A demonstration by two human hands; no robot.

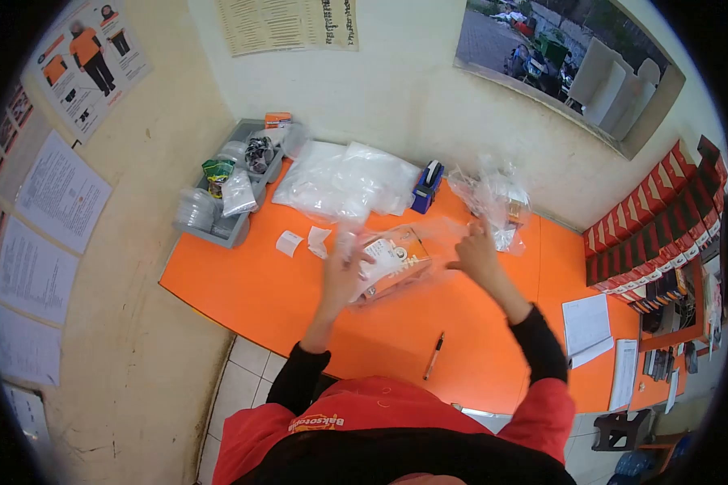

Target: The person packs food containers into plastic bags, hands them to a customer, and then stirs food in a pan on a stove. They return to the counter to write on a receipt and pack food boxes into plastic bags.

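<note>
A clear plastic bag point(433, 242) lies between my hands on the orange table. Inside it or under its film is a flat, box-shaped package point(411, 246) with white lettering, and a white printed slip point(378, 264) lies over its left part. My left hand point(344, 273) is at the left edge of the bag, its thumb towards the slip; its fingertips are blurred among the film, so their grip cannot be made out. To the right of the bag, my right hand point(477, 257) has thumb and index finger stretched apart, close to the film.
Two paper scraps point(289, 242) lie left of the bag. Behind are stacked plastic bags point(340, 179), a blue tape dispenser point(427, 187) and another wrapped bundle point(501, 202). A grey organizer point(234, 230) stands left. A pen point(434, 356), papers point(588, 326) and red boxes point(639, 218) are nearer or right.
</note>
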